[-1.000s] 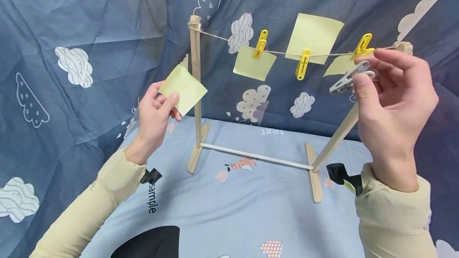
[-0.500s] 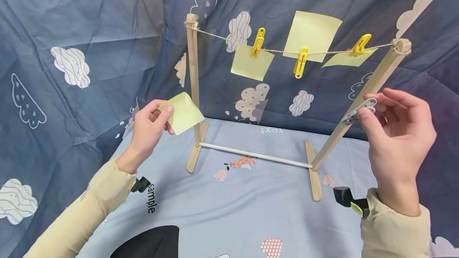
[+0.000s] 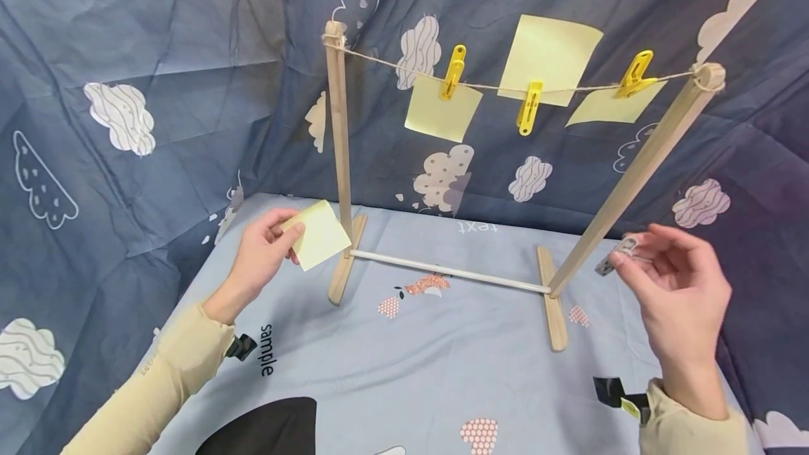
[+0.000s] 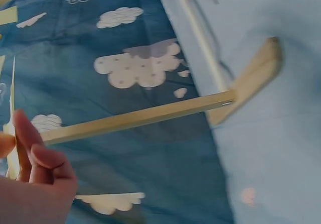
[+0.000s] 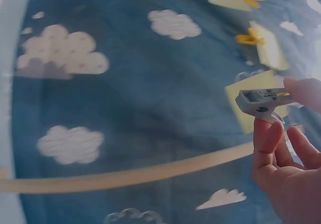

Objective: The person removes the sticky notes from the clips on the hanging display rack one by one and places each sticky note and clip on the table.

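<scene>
My left hand (image 3: 265,251) pinches a pale yellow sticky note (image 3: 320,234) between thumb and fingers, beside the rack's left post (image 3: 339,132). In the left wrist view that note (image 4: 13,108) shows edge-on. At the right, my right hand (image 3: 682,286) pinches a grey clothespin (image 3: 614,256) near the lower right post (image 3: 632,174). The right wrist view shows the clothespin (image 5: 261,101) with its tip facing left. Above, a string (image 3: 385,62) runs between the posts. Three yellow notes hang on it, the middle note (image 3: 550,58) standing up above the line, each with a yellow clothespin (image 3: 453,72).
The wooden rack has flat feet (image 3: 553,300) and a white crossbar (image 3: 449,274) low between them. It stands on a light blue printed cloth (image 3: 392,357). A dark blue cloud-patterned cloth (image 3: 189,34) rises behind. A black shape (image 3: 272,430) lies at the front.
Both hands have come down, the left with the yellow note and the right with the grey clothespin. The right hand has moved away from the string and the rightmost yellow clothespin.
</scene>
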Tool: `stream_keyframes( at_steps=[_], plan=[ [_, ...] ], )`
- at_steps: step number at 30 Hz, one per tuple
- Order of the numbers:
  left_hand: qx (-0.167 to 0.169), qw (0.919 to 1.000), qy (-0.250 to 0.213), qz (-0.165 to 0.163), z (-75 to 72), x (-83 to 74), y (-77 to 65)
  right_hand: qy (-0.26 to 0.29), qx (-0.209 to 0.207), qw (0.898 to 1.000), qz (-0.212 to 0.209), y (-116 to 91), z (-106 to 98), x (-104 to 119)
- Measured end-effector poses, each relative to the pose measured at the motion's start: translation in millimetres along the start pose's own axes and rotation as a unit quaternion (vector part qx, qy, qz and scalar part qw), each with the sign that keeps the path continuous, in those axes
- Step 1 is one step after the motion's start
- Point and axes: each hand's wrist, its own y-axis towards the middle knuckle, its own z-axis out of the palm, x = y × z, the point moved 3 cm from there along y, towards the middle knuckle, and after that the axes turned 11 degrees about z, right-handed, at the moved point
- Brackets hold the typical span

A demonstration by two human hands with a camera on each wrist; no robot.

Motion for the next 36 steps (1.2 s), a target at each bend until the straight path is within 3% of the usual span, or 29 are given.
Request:
stream_keyframes(
  at_steps=[2,4,6,9,11,16,20,27,32,36],
  plan=[
    [0.026,0.9992,0.012,-0.027,2.6,12.2,-5.9,-0.038,0.000,0.999,0.034,-6,-6,-12],
    [0.055,0.9965,0.030,-0.055,5.2,25.0,-12.3,-0.113,0.001,0.991,0.066,-13,-12,-24],
    [0.083,0.9920,0.050,-0.082,7.6,37.4,-18.8,-0.213,0.007,0.973,0.086,-20,-17,-35],
    [0.121,0.9839,0.071,-0.110,11.4,54.9,-28.3,-0.340,0.024,0.935,0.094,-31,-23,-53],
    [0.143,0.9796,0.075,-0.120,14.3,65.5,-34.5,-0.387,0.040,0.916,0.096,-39,-27,-65],
    [0.203,0.9686,0.062,-0.129,23.3,86.7,-50.3,-0.443,0.080,0.884,0.125,-63,-37,-96],
    [0.242,0.9569,0.092,-0.130,27.9,98.9,-61.3,-0.483,0.117,0.855,0.148,-80,-44,-116],
    [0.268,0.9396,0.140,-0.162,26.7,113.8,-72.4,-0.530,0.183,0.797,0.225,-100,-53,-141],
    [0.286,0.9326,0.167,-0.143,24.9,115.6,-75.9,-0.550,0.223,0.749,0.294,-108,-59,-152],
    [0.305,0.9222,0.202,-0.125,25.5,114.5,-77.4,-0.556,0.239,0.728,0.322,-114,-62,-158]
  ],
)
